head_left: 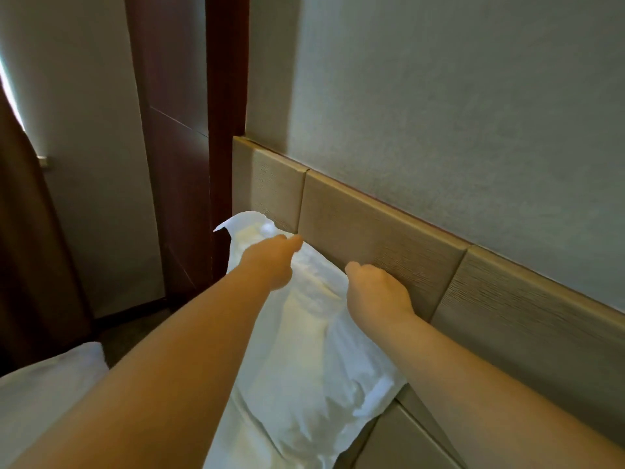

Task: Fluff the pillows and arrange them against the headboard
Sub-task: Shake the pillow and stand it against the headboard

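Observation:
A white pillow stands on edge along the beige panelled headboard. My left hand reaches over the pillow's far upper part, fingers curled down onto the cloth. My right hand grips the pillow's top edge close to the headboard, fingers bent into the fabric. The pillow's far corner sticks up loose at the left end of the headboard.
White bedding lies at the lower left. A dark wooden panel rises left of the headboard, with a brown curtain at the far left. The grey wall stands above the headboard.

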